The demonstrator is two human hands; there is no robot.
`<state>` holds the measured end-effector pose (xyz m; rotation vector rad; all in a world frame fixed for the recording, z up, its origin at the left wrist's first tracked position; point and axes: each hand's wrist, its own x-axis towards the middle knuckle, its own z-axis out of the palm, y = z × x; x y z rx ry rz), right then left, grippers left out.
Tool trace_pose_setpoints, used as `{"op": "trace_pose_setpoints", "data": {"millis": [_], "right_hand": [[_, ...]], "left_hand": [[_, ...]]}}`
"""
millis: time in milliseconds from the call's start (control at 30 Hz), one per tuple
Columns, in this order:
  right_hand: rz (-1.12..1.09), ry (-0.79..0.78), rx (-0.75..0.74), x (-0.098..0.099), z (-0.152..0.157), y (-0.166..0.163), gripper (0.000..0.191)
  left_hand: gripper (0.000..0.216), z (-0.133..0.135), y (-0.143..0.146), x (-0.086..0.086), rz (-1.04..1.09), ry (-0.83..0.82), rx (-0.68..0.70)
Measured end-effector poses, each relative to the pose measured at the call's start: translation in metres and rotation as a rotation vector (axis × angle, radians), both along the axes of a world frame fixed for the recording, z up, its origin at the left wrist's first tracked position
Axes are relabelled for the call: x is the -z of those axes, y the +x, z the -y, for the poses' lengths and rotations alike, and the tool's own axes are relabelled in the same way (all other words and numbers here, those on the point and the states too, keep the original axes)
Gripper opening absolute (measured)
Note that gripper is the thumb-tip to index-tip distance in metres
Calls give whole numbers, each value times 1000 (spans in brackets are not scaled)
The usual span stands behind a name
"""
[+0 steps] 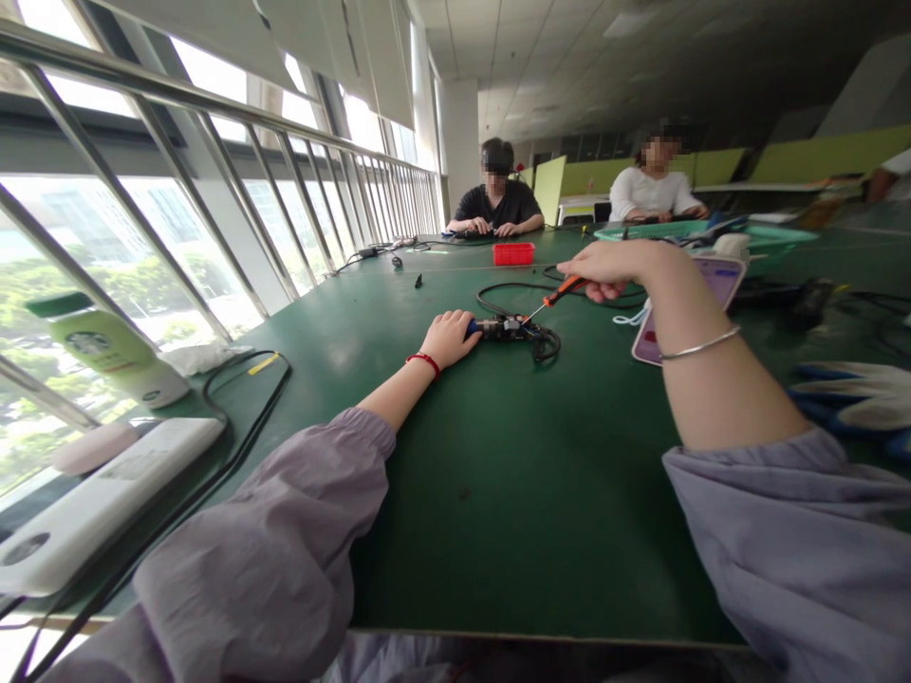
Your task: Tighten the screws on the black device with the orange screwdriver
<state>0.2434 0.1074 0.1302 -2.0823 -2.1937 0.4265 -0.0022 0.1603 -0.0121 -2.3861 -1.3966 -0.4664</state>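
Note:
My left hand (451, 339) lies on the green table, closed around the blue end of a dark, elongated device (509, 327) whose inner parts look exposed. A black cord loops from it; its exact kind is hard to make out. An orange-handled screwdriver (562, 291) is gripped in my right hand (604, 268), above and to the right of the device. Its thin shaft slants down to the left, with the tip at the device's right part. Whether the tip sits in a screw is too small to tell.
A phone (687, 308) leans right of my right hand, before a green basket (775, 242). Gloves (858, 398) lie at right, a red bin (513, 254) farther back. At left are a bottle (106, 351), a white power strip-like box (114, 503) and cables. Two people sit across.

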Motion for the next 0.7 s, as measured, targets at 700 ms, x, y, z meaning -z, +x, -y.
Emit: {"op": "trace_pose_setpoints", "data": {"millis": [700], "right_hand": [[-198, 141, 41, 5, -1, -12, 47]], "left_hand": [[33, 3, -1, -3, -2, -10, -5]]}}
